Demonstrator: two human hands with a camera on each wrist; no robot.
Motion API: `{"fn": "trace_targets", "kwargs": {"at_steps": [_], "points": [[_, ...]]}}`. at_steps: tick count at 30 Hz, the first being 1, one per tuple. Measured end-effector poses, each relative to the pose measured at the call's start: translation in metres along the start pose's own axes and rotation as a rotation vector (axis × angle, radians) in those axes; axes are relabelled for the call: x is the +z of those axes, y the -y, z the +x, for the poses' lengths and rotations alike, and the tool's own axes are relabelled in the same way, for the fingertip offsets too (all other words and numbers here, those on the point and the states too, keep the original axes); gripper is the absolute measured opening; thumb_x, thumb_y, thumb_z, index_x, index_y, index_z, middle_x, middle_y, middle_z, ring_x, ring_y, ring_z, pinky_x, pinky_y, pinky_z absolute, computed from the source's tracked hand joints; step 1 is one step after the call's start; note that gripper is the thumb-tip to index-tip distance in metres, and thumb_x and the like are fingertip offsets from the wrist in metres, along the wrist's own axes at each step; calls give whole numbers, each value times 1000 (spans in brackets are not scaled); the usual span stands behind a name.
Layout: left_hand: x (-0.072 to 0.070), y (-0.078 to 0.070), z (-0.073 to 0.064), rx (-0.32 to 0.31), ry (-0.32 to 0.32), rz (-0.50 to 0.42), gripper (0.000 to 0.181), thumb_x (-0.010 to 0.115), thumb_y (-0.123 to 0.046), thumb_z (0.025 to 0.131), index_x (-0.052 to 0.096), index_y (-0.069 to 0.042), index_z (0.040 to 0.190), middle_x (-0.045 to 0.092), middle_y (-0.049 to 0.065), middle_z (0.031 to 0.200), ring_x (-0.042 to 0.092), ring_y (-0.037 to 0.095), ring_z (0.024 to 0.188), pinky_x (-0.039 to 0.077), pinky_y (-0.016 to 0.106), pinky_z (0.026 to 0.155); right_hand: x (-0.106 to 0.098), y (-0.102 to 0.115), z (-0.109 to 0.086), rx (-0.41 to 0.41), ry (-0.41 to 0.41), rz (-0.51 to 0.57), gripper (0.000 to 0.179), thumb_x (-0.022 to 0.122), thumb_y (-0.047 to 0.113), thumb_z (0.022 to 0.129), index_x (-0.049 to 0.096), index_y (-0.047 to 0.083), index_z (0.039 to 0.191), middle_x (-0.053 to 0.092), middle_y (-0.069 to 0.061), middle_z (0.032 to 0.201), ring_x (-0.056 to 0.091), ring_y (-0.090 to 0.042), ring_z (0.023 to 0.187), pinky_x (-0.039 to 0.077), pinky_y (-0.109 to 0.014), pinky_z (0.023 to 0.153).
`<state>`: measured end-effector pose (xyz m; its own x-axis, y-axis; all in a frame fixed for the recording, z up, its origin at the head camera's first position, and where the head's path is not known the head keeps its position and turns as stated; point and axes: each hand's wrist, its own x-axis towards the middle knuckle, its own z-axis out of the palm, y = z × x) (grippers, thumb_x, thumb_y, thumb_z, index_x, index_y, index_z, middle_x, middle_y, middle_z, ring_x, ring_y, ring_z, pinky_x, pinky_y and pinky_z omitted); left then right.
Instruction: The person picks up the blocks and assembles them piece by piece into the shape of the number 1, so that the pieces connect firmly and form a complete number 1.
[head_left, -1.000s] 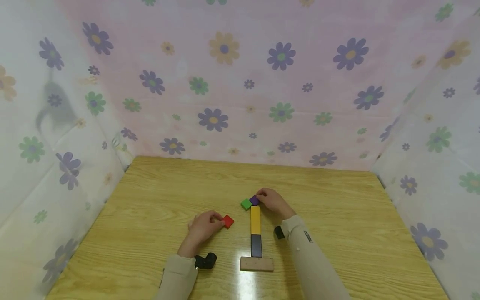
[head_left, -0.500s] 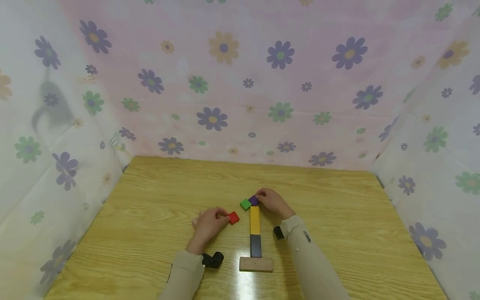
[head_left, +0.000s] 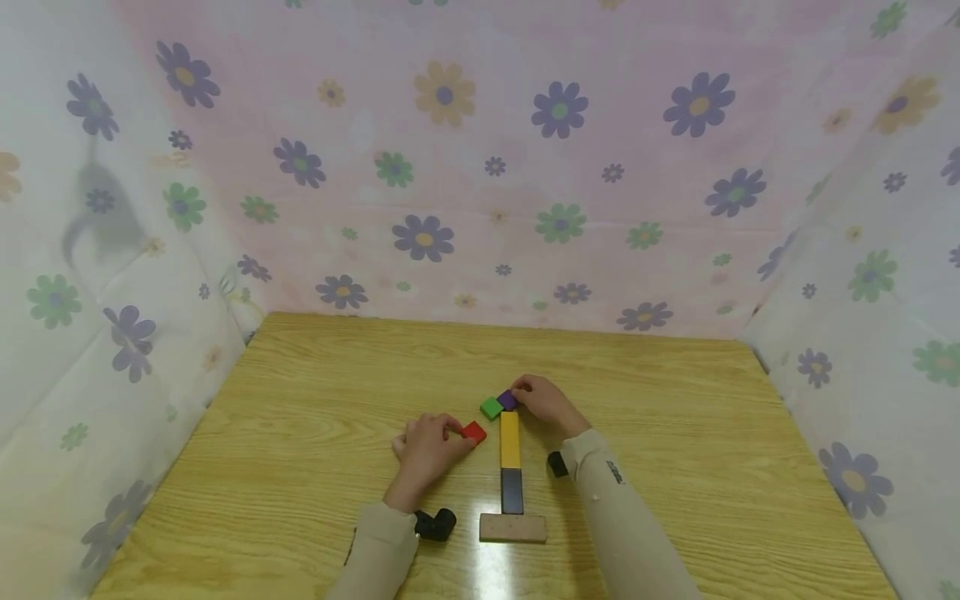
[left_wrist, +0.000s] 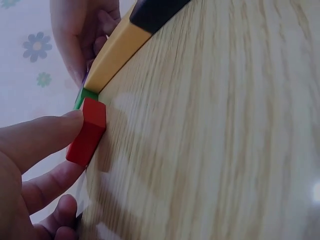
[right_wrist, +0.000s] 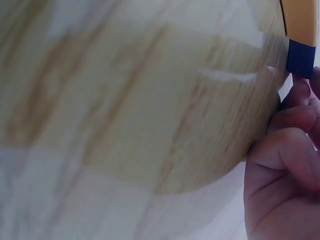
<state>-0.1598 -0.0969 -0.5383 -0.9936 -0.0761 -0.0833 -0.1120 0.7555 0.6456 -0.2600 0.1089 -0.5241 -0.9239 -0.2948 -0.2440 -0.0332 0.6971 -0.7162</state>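
My left hand point(head_left: 431, 451) pinches a red block point(head_left: 474, 432) between thumb and finger. In the left wrist view that red block point(left_wrist: 89, 129) is held just above or on the tabletop, close to the green block point(left_wrist: 87, 95). Across from it, the fingers of my right hand point(head_left: 547, 405) hold the purple block point(head_left: 507, 400), partly covering it. A green block point(head_left: 491, 407) lies corner to corner against the purple one. Below these two a long yellow block point(head_left: 510, 440) and a dark block point(head_left: 512, 491) run in a line towards me.
A plain wooden block point(head_left: 513, 527) lies crosswise at the near end of the row. Black camera mounts point(head_left: 437, 525) stick out by both wrists. Flowered cloth point(head_left: 480, 167) walls in the wooden table point(head_left: 360, 358) at the back and sides.
My left hand has carried the red block rightward and slightly away from me, nearer the green and yellow blocks. The right hand and the other blocks have stayed put.
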Motion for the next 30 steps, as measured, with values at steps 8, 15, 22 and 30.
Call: {"fn": "trace_targets", "kwargs": {"at_steps": [8,15,22,30], "points": [[4,-11,4,-10,-11,13,28,67,-51,71,61,-27,84,45,-4,79,36,21,79,18,45,71,1,-1,1,-2,-15,4,21,47,20,93,60,7,102,59,-4,97,51,-17,86,41,-36,80],[7,-16,7,-28,-13,26,31,66,-55,70,60,-26,82,44,-4,78,36,23,81,19,47,72,1,-1,2,2,-5,-4,20,48,21,92,60,9,103,59,-3,99,52,-17,87,41,-36,81],[11,-17,11,-12,-11,25,29,67,-52,71,60,-27,84,43,-4,78,36,22,80,19,46,73,1,-1,2,14,-11,4,20,48,22,93,60,9,102,58,-3,98,52,-17,86,41,-36,80],[14,-17,12,6,-24,20,28,67,-51,70,60,-27,83,43,-5,78,36,21,80,18,46,72,1,0,0,14,-16,1,21,48,22,93,60,9,102,58,-3,97,51,-16,85,41,-35,79]]}}
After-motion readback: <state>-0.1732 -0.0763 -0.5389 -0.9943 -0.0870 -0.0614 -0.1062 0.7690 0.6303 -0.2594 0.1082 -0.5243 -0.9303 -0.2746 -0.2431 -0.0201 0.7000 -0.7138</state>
